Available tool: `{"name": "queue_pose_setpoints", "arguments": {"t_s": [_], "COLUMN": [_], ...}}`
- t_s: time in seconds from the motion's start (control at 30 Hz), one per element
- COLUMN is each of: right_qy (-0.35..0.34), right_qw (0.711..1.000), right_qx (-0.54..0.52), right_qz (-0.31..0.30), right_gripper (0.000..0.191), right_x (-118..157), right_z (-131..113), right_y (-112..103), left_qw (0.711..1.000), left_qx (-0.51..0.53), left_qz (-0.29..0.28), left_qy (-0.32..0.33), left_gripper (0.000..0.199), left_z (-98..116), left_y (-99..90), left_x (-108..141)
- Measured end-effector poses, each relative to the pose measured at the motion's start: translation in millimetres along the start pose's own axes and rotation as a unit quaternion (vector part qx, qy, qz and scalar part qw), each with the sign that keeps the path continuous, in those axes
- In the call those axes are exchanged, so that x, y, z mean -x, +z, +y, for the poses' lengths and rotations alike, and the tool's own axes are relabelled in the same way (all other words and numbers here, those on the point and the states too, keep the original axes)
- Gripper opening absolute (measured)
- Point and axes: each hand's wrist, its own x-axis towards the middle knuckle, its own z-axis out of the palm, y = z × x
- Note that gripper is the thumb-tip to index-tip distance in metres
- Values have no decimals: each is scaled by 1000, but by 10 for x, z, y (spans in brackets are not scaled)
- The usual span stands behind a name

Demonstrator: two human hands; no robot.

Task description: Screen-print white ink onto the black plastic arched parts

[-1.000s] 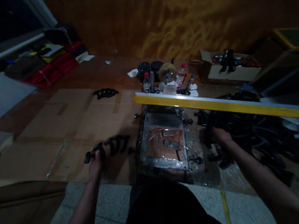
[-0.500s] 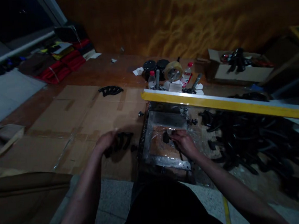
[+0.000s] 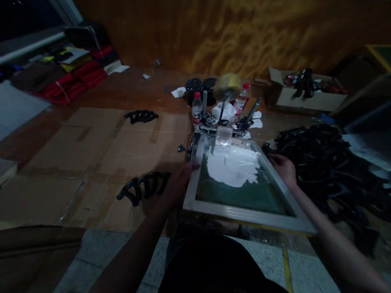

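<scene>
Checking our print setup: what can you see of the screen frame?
The screen frame is a rectangular, metal-looking frame around dark green mesh, with its near edge apparently tilted up. A thick, uneven patch of white ink covers the mesh's far part. Two clamps hold its far end. The left hand touches its left side, the right hand its right edge.

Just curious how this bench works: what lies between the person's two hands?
The head view shows a screen-printing frame between the left hand and right hand, its green mesh spread with a patch of white ink.
</scene>
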Motion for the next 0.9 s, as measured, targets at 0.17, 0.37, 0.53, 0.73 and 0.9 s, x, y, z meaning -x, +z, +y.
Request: {"name": "queue_pose_setpoints", "arguments": {"t_s": [0.17, 0.37, 0.53, 0.73, 0.9], "right_qy": [-110, -153, -326, -320, -343], "right_qw": [992, 963, 900, 910, 909], "right_qx": [5, 81, 40, 26, 1], "right_qz": [60, -207, -287, -262, -236], "right_gripper": [63, 20, 30, 25, 31], "right_x": [-415, -273, 194, 195, 452], "right_z": [-620, -1370, -1147, -1105, -1061], "right_y": [69, 250, 135, 104, 226], "left_qw": [989, 989, 988, 987, 991], "left_qx": [-19, -63, -86, -74, -35], "left_qz": [-51, -60, -56, -61, -48], "left_qy": [-135, -123, -119, -129, -120], "left_gripper": [62, 58, 58, 60, 61], "left_z": [-674, -1023, -1059, -1048, -1023], "left_y": [200, 306, 299, 306, 315], "left_x": [182, 77, 60, 58, 74]}}
